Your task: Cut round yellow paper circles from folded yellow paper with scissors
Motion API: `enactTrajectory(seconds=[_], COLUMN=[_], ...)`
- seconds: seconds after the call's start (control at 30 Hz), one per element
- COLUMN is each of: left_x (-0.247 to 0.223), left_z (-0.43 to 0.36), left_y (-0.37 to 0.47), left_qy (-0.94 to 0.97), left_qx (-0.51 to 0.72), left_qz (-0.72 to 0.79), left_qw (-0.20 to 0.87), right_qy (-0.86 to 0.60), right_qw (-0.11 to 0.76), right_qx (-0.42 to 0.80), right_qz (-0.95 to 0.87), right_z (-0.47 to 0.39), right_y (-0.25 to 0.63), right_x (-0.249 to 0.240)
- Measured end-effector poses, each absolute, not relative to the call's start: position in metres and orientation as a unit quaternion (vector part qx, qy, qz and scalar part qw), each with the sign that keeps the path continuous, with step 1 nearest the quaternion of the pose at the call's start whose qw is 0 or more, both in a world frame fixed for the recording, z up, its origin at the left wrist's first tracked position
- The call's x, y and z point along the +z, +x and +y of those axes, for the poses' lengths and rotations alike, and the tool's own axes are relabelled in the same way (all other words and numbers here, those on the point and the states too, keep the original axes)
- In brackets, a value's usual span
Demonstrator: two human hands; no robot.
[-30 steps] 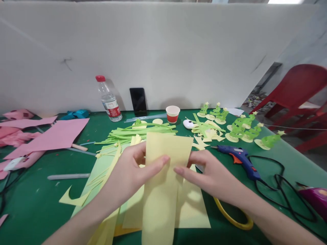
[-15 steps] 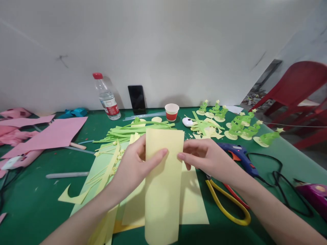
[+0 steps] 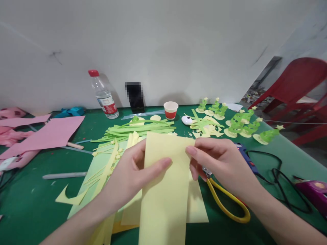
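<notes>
A long pale yellow sheet of paper (image 3: 165, 197) is held upright in front of me, its lower end running out of view. My left hand (image 3: 143, 166) grips its left edge, thumb on the near face and fingers behind. At the upper right corner my right hand (image 3: 214, 158) pinches the same sheet between thumb and fingers. Below lies another yellow sheet (image 3: 198, 207). Scissors with a yellow handle (image 3: 227, 204) rest beside it, partly covered by my right hand. Left of the sheet are pale yellow strips (image 3: 109, 170) on light green paper (image 3: 84, 199).
Green paper strips (image 3: 138, 129) lie behind my hands. A water bottle (image 3: 106, 98), a phone (image 3: 135, 98) and a paper cup (image 3: 170, 110) stand along the wall. Small paper trees (image 3: 236, 120) and a blue glue gun (image 3: 249, 161) sit at right, pink paper (image 3: 55, 132) at left.
The yellow sheet has come closer and looks wider and flatter. My right hand has moved right with its edge, covering more of the glue gun. The view has shifted slightly.
</notes>
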State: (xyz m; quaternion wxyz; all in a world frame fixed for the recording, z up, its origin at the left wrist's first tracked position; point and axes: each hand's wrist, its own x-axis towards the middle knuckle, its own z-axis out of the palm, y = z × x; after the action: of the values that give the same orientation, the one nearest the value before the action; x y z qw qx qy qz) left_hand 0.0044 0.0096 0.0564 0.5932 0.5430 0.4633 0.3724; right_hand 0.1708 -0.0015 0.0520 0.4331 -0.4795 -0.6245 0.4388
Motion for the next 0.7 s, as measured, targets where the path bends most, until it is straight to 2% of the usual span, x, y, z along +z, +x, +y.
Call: enactTrajectory(seconds=[0.27, 0.53, 0.6, 0.7], left_x=[0.054, 0.061, 0.058, 0.037], left_z=[0.001, 0.001, 0.004, -0.006], left_y=[0.003, 0.007, 0.003, -0.017], left_qy=[0.567, 0.589, 0.615, 0.696], left_qx=[0.387, 0.381, 0.390, 0.388], left_qz=[0.456, 0.454, 0.469, 0.476], left_qw=[0.567, 0.550, 0.501, 0.373], right_qy=[-0.455, -0.450, -0.457, -0.477], right_qw=[0.462, 0.469, 0.474, 0.489], right_qx=[0.338, 0.308, 0.310, 0.325], right_qz=[-0.682, -0.695, -0.686, -0.654], right_z=[-0.014, -0.020, -0.019, -0.013], right_y=[0.172, 0.171, 0.172, 0.175], right_x=[0.056, 0.057, 0.057, 0.056])
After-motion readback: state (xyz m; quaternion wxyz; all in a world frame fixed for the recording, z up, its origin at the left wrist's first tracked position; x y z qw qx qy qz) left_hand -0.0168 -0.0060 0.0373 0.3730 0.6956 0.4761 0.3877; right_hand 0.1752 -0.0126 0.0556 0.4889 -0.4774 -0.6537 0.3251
